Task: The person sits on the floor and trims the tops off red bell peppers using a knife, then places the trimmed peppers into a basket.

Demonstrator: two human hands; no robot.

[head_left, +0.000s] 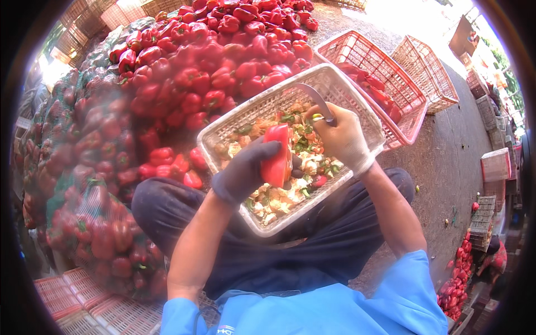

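My left hand [245, 168], in a dark glove, is closed around a red bell pepper [274, 162] whose cut side faces right. In a pale glove, my right hand [341, 137] grips a curved knife [316, 97], its blade pointing up and to the left; the handle is mostly hidden in the fist. Both hands are over a white plastic crate [268, 96] at my lap. Inside the crate lie pepper cores, seeds and green stem scraps [304, 139]. The knife and the pepper are apart.
A large heap of red peppers [223, 72] rises ahead and left. Netted sacks of peppers [111, 240] stand at my left. A red crate [410, 120] holding pepper pieces and another crate [427, 72] sit ahead right. Behind me at lower left are more crates [95, 301].
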